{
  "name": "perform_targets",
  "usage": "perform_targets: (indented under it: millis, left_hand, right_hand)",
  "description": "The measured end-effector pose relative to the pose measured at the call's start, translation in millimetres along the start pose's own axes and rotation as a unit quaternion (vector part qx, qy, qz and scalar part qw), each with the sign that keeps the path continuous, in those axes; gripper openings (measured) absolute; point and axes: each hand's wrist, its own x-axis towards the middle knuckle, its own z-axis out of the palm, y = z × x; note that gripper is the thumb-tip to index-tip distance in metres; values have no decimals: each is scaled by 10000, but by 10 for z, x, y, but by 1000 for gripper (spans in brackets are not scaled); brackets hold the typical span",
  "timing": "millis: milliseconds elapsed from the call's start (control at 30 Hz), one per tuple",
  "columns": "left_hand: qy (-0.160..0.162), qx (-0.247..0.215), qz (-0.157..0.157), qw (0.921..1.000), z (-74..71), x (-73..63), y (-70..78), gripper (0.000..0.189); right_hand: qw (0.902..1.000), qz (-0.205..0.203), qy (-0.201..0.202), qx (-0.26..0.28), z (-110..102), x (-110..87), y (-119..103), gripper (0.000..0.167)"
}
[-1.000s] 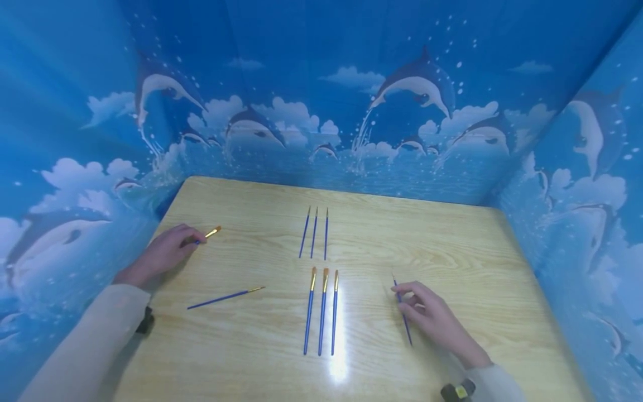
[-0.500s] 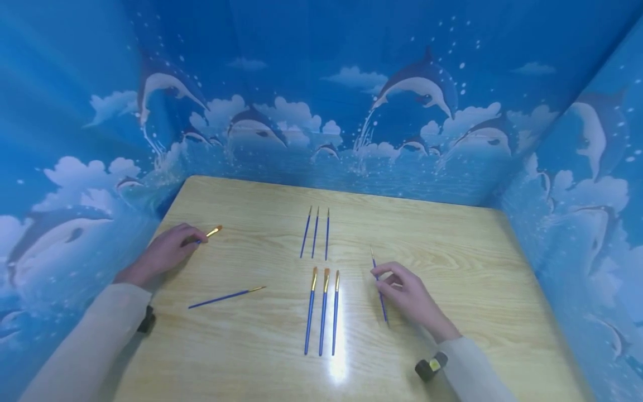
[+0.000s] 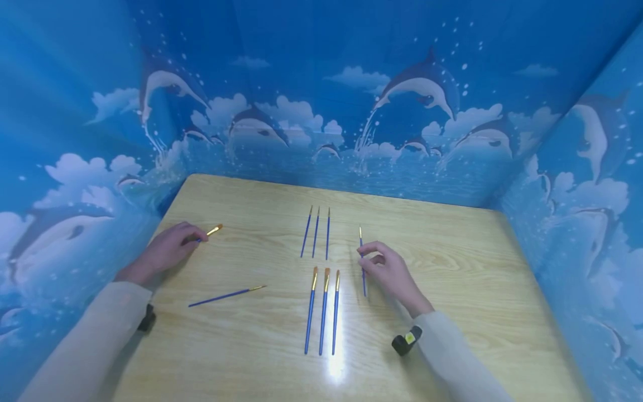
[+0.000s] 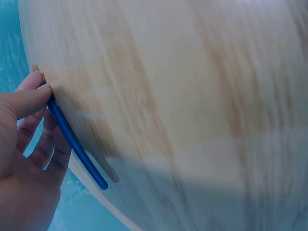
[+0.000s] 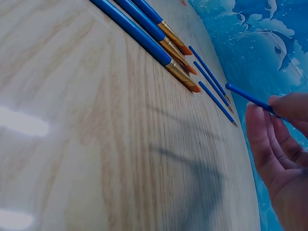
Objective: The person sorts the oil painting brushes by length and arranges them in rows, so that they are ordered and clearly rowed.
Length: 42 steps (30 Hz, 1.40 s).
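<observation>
My right hand [image 3: 389,271] pinches a thin blue paintbrush [image 3: 364,279] between thumb and fingertips, its tip pointing away from me; in the right wrist view its handle end [image 5: 240,92] juts out past the fingers, above the table. At the table's left side my left hand [image 3: 173,247] pinches a wider blue paintbrush [image 4: 77,144] by the part near its gold ferrule, with orange bristles pointing right. Left of the right hand, three fine brushes [image 3: 315,234] lie in a row at the back. In front of them lie three larger brushes [image 3: 323,318] with orange bristles.
One more thin paintbrush [image 3: 226,296] lies slanted on the left part of the wooden table [image 3: 241,346]. Blue dolphin-print cloth [image 3: 321,100] hangs around the table's back and sides.
My right hand has moved left and away from me, carrying the thin paintbrush towards the row of fine brushes; the brush now stands straighter. My left hand stays in place with its brush.
</observation>
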Motion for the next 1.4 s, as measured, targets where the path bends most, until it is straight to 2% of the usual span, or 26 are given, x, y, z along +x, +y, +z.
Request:
perform_targets:
  millis: [133, 267, 400, 600, 867, 1133, 1400]
  left_hand:
    - [-38, -10, -53, 10000, -5, -4, 21, 18]
    - [-78, 41, -86, 9999, -2, 1, 19, 17]
    - [-144, 264, -50, 9995, 1, 15, 36, 18]
    - [-215, 550, 11, 9983, -10, 4, 127, 19]
    - [-190, 653, 181, 9975, -26, -26, 245, 21]
    - [-137, 644, 599, 9960, -1, -56, 540, 23]
    - [-159, 538, 796, 9952, 123, -60, 898, 24]
  right_hand:
    - [9999, 66, 127, -16, 54, 131, -29, 32]
    - [9996, 80, 162, 195, 98, 250, -34, 33]
    - [9991, 108, 201, 369, 133, 372, -32, 34]
    - [9980, 121, 356, 499, 174, 544, -90, 32]
    - [9982, 46, 484, 359, 246, 711, -124, 32]
    - [9982, 67, 489, 341, 273, 845, -92, 31]
    - [9986, 162, 444, 227, 333, 964, -112, 32]
